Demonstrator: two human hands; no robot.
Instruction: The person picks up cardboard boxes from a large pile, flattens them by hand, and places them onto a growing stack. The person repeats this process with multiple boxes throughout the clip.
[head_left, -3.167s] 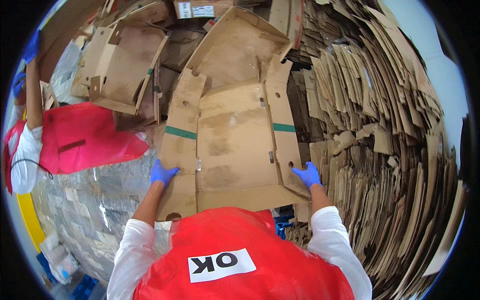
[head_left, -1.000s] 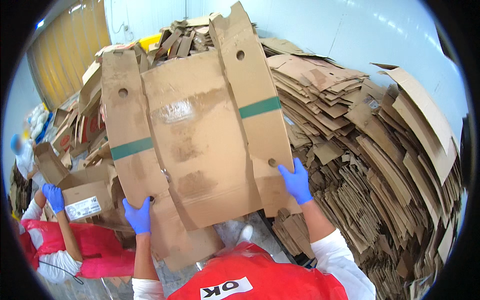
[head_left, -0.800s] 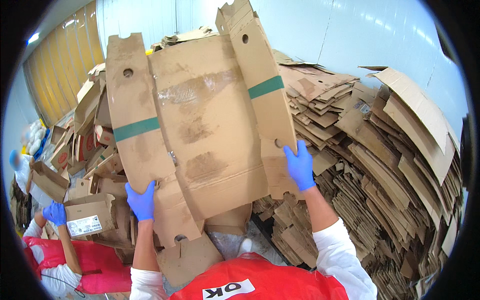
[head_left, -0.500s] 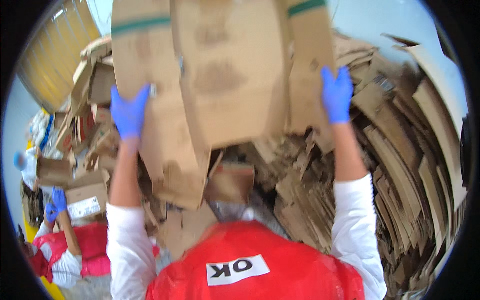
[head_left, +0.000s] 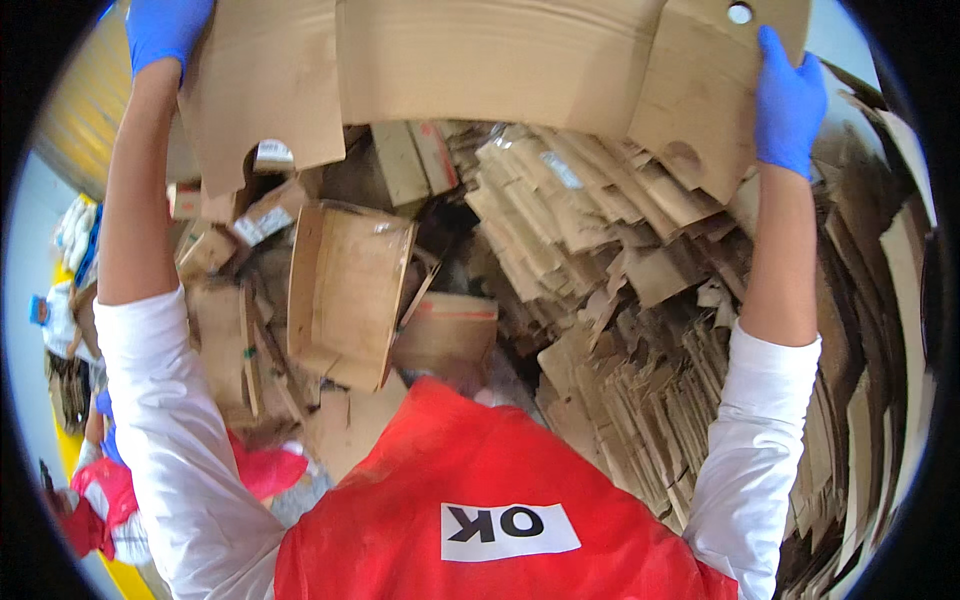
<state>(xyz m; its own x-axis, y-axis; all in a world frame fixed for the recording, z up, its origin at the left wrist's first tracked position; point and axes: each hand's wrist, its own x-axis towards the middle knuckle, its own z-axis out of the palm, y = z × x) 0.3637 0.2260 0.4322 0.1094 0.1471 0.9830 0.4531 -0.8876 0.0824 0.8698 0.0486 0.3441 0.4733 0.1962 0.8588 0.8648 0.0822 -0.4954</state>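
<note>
A large flattened cardboard box (head_left: 490, 62) is held up and spread wide across the top of the view, its upper part cut off by the edge. In a blue glove, my left hand (head_left: 168, 32) grips its left side, partly out of the picture. My right hand (head_left: 790, 108), gloved the same way, closes on the right flap below a round hole. Beneath the sheet, an open cardboard tray (head_left: 345, 290) lies tilted on the heap, with a closed-looking brown carton (head_left: 446, 330) beside it.
Stacks of flattened cardboard (head_left: 650, 420) fill the middle and right. Loose boxes and scraps lie on the left. A co-worker in a red vest (head_left: 110, 495) stands at the lower left, mostly hidden by my arm. A yellow corrugated panel (head_left: 75, 125) rises at the upper left.
Both hands have risen and spread farther apart with the cardboard. The sheet is higher and shows a plain face, uncovering the open tray and stacks below.
</note>
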